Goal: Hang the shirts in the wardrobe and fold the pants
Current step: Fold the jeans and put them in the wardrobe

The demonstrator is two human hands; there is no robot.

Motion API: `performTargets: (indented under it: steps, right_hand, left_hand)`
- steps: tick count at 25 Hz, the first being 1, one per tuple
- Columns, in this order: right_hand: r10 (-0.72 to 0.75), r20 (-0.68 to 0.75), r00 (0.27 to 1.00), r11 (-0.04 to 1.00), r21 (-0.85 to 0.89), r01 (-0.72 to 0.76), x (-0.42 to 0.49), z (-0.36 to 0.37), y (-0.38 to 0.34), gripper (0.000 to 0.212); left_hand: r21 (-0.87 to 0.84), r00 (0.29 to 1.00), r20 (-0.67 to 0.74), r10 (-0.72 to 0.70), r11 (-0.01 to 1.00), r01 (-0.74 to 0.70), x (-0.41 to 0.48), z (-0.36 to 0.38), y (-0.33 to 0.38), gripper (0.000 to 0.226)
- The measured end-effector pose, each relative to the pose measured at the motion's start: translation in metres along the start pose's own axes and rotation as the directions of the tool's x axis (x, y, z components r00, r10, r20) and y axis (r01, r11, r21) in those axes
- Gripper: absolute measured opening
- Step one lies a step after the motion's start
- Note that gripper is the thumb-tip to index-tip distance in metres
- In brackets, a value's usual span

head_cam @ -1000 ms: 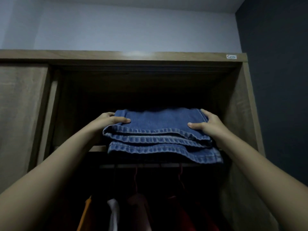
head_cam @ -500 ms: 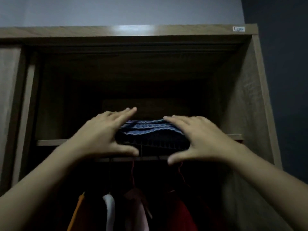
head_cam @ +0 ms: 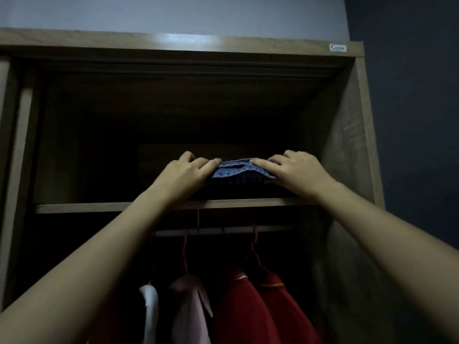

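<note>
Jeans [head_cam: 239,170] are now fully on the upper shelf [head_cam: 99,207] of the wardrobe [head_cam: 347,145], set back from the front lip. A sec ago the folded stack hung half over that edge, gripped at each end. Half a sec ago both palms were flat against its front, shoving. Since then it's slid deeper in, so only a thin strip of blue hem shows between the hands.

Left hand [head_cam: 185,175] lies over the stack's left end, right hand [head_cam: 295,172] over the right end. Fingers on both are stretched fwd and only lightly bent, resting on top of the denim, more a press or pat than a grab. Thumbs are hidden behind the hands, so can't tell if either is tucked under a fold. Nothing looks pinched.

Both forearms cross over the shelf's front edge. The stack sits approx. centre-right on the shelf, still folded w/ layers roughly aligned – the back part is lost in the dark, can't judge how square it lies there.

Below, on the rail [head_cam: 223,229], the shirts already hang: two red shirts [head_cam: 248,306], a pink one [head_cam: 191,306] and a white one [head_cam: 149,301] on hangers.

Read for the task: this pair looks folded and stowed, and the shirts in view are up. Prob. all that's left here is to lift both hands off w/o dragging the top fold forward – denim is heavy enough that it should stay put
</note>
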State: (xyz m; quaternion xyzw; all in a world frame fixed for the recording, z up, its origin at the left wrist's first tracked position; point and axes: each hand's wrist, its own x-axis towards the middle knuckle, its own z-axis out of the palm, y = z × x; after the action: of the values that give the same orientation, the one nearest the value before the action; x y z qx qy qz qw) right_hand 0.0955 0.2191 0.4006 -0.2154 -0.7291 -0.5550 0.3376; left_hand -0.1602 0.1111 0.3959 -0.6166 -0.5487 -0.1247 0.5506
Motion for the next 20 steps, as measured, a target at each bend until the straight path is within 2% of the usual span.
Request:
performTargets:
  steps: [3, 6, 8, 11, 14, 17, 20]
  right_hand:
    - [0.072, 0.187, 0.98, 0.993, 0.081, -0.088, -0.015, 0.007, 0.014, 0.058]
    - [0.073, 0.441, 0.895, 0.957, 0.222, -0.187, -0.023, 0.011, 0.026, 0.06]
    - [0.046, 0.493, 0.869, 0.924, 0.309, -0.224, -0.028, 0.008, 0.03, 0.072]
    - [0.032, 0.473, 0.88, 0.952, 0.253, -0.171, -0.036, 0.008, 0.024, 0.09]
    - [0.062, 0.442, 0.895, 0.975, 0.164, -0.149, -0.041, 0.008, 0.015, 0.097]
    - [0.151, 0.376, 0.914, 0.936, 0.244, -0.255, -0.042, -0.001, 0.007, 0.093]
    - [0.31, 0.152, 0.938, 0.831, 0.436, -0.345, -0.042, -0.016, -0.023, 0.083]
  left_hand:
    - [-0.135, 0.987, 0.148, 0.055, 0.99, -0.034, 0.025, 0.006, 0.016, 0.061]
    - [-0.314, 0.969, 0.217, 0.115, 0.949, -0.042, 0.034, 0.008, 0.024, 0.06]
    - [-0.358, 0.958, 0.247, 0.148, 0.932, -0.052, 0.029, 0.009, 0.026, 0.07]
    - [-0.265, 0.964, 0.22, 0.148, 0.96, -0.087, 0.021, 0.011, 0.029, 0.076]
    - [-0.194, 0.971, 0.213, 0.106, 0.979, -0.065, 0.017, 0.014, 0.033, 0.079]
    - [-0.373, 0.995, 0.071, -0.07, 0.923, 0.091, 0.011, 0.004, 0.036, 0.09]
    - [-0.529, 0.974, -0.077, -0.215, 0.837, 0.143, 0.0, -0.013, 0.036, 0.085]
